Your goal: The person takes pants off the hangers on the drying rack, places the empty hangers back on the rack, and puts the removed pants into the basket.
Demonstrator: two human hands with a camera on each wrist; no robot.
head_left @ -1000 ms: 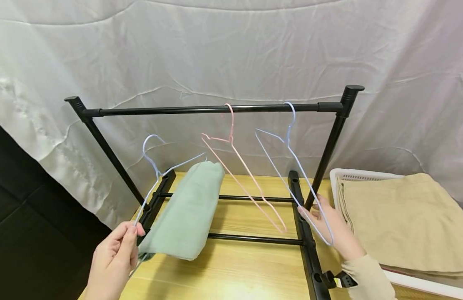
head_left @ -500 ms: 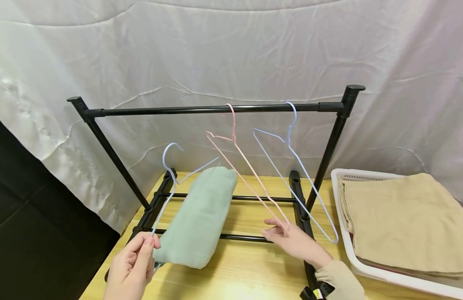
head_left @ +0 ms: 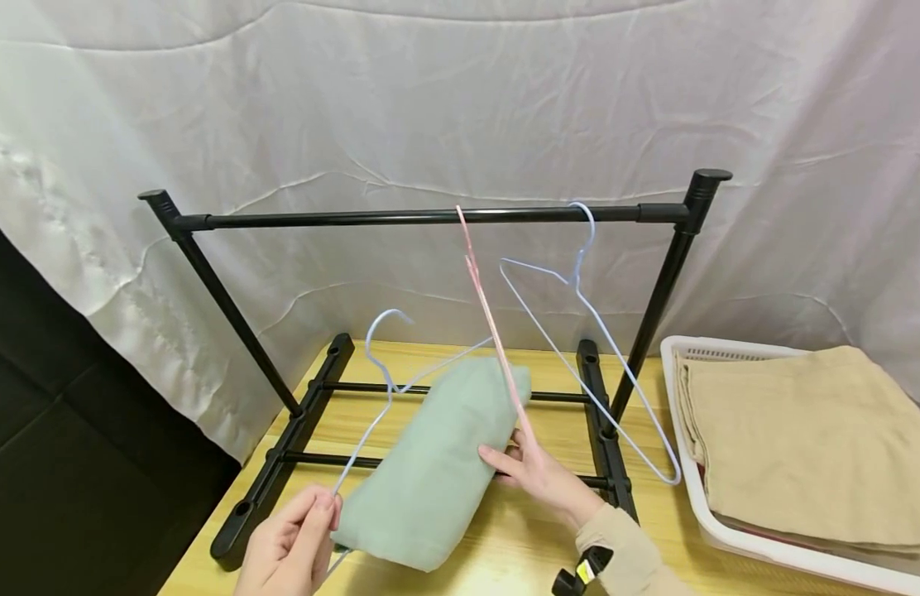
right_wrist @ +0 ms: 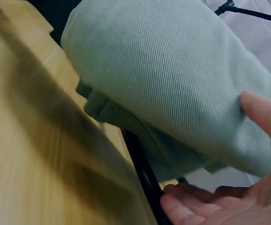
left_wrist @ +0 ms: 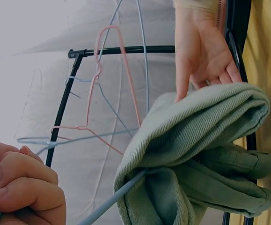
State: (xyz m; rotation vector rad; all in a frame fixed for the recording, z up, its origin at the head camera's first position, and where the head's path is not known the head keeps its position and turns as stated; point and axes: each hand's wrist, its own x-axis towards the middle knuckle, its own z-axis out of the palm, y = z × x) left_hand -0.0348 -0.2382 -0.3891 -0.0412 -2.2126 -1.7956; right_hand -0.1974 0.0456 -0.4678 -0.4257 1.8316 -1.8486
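Note:
My left hand [head_left: 290,542] pinches the side wire of a light blue hanger [head_left: 389,389], its hook pointing up off the rail. Over that hanger lies a folded pale green twill garment [head_left: 438,463], seen as thick layers in the left wrist view. My right hand [head_left: 538,476] is at the garment's right side with fingers extended; in the right wrist view the thumb [right_wrist: 261,110] meets the cloth while the other fingers [right_wrist: 191,206] lie below it. A pink hanger [head_left: 490,323] hangs from the rail, turned almost edge-on, its lower end against my right hand.
A black clothes rack [head_left: 400,218] stands on the wooden table [head_left: 229,571]. Another light blue hanger [head_left: 597,319] hangs at the rail's right. On the right, a white basket [head_left: 679,414] holds folded beige cloth [head_left: 810,447]. A white curtain [head_left: 400,108] hangs behind.
The left hand has carried the blue hanger and green garment rightward and lower. From beside the right blue hanger, my right hand has moved left to the garment, and the pink hanger has turned edge-on.

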